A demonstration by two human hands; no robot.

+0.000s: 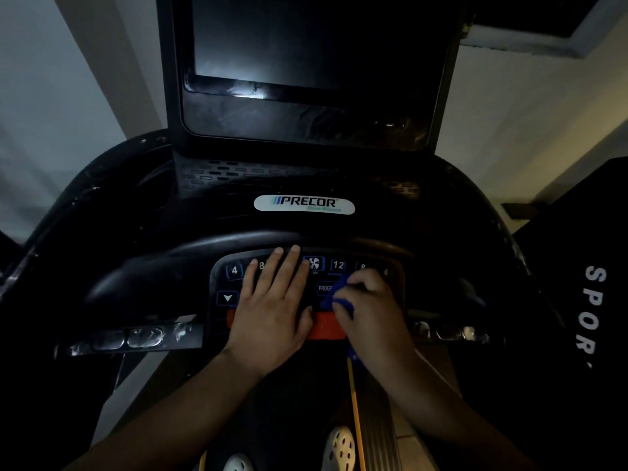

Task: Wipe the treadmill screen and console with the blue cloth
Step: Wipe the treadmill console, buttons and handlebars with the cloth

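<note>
Pressing our left hand [272, 311] flat on the console keypad [234, 270], fingers straight. Our right hand [372, 312] curls its grip around the blue cloth [341, 302], bunched on the keypad's right half above the red bar [326, 326]. The screen [306, 39] is dark.

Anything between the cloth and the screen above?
Nothing visible does. The right hand grips the blue cloth on the keypad; the left hand lies flat beside it, off the path to the screen.
</note>
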